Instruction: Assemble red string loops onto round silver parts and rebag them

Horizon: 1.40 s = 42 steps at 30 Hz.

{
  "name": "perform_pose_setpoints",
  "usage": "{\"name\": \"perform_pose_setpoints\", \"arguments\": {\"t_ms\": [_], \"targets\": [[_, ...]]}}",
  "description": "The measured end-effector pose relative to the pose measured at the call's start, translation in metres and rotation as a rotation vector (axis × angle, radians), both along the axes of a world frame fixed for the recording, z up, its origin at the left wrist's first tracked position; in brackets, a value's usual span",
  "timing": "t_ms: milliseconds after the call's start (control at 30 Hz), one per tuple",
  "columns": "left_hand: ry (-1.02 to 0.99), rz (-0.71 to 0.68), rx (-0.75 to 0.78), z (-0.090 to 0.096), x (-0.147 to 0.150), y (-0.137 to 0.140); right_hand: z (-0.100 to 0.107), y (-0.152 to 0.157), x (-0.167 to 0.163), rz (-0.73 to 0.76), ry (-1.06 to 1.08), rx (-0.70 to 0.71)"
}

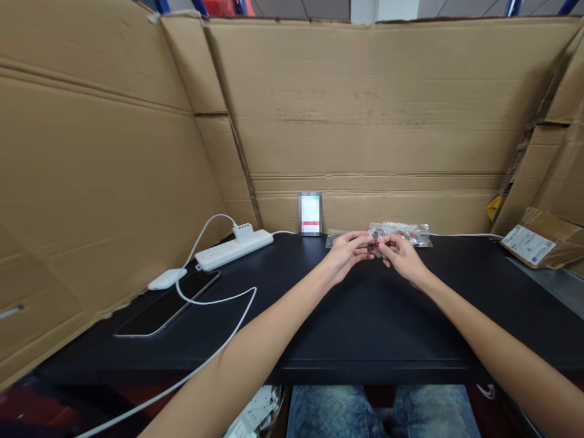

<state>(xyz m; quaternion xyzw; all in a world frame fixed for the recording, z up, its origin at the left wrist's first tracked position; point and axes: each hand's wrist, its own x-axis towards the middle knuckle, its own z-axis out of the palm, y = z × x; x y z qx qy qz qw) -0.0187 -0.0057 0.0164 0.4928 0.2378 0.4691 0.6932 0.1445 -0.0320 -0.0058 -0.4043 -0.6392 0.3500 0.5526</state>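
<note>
My left hand [349, 254] and my right hand [399, 254] meet above the black table, toward its back. Between their fingertips is a small dark and red item [376, 242], partly hidden and too small to name. Both hands pinch it, the left from one side and the right from the other. Just behind the hands lie clear plastic bags [404, 230] with small red and silvery pieces inside. Another clear bag [334, 235] shows its edge behind my left hand.
Cardboard walls [365, 103] enclose the black table [365, 322]. A phone [310, 214] with a blurred screen leans at the back. At left are a white power strip [235, 248], a tablet [168, 304] and a loose white cable [214, 300]. A labelled brown package [542, 238] sits at right.
</note>
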Motion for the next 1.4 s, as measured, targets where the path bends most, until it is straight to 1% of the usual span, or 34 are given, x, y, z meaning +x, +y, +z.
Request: {"name": "perform_pose_setpoints", "arguments": {"t_ms": [67,133,267,367,467,533,667,867,1033,1133,1200,1400], "targets": [[-0.01,-0.008,0.003,0.001,0.0,0.0,-0.002,0.002,0.0,-0.017,-0.022,0.003],[-0.021,-0.013,0.011,0.002,0.0,-0.001,-0.002,0.003,0.001,-0.052,-0.077,0.054],[-0.009,-0.04,0.024,0.003,-0.001,-0.001,0.001,0.001,0.004,-0.174,-0.284,0.207],[0.012,-0.086,0.035,0.002,-0.003,-0.001,0.005,-0.004,0.005,-0.284,-0.438,0.329],[0.037,-0.142,0.074,0.0,-0.007,0.001,0.009,-0.008,0.006,-0.327,-0.535,0.46],[0.061,-0.176,0.101,-0.001,-0.009,0.003,0.01,-0.01,0.006,-0.347,-0.581,0.513],[0.077,-0.21,0.156,0.0,-0.012,0.003,0.007,-0.013,0.003,-0.413,-0.575,0.522],[0.072,-0.242,0.23,0.007,-0.011,-0.003,0.009,-0.02,-0.003,-0.42,-0.478,0.534],[0.085,-0.228,0.255,0.013,-0.012,-0.005,0.014,-0.021,-0.001,-0.387,-0.453,0.553],[0.122,-0.239,0.248,0.016,-0.015,-0.004,0.017,-0.02,0.002,-0.327,-0.419,0.553],[0.178,-0.269,0.233,0.017,-0.018,-0.003,0.019,-0.02,0.003,-0.255,-0.431,0.55],[0.382,-0.407,0.223,0.014,-0.028,0.002,0.023,-0.027,0.002,0.007,-0.56,0.552]]}}
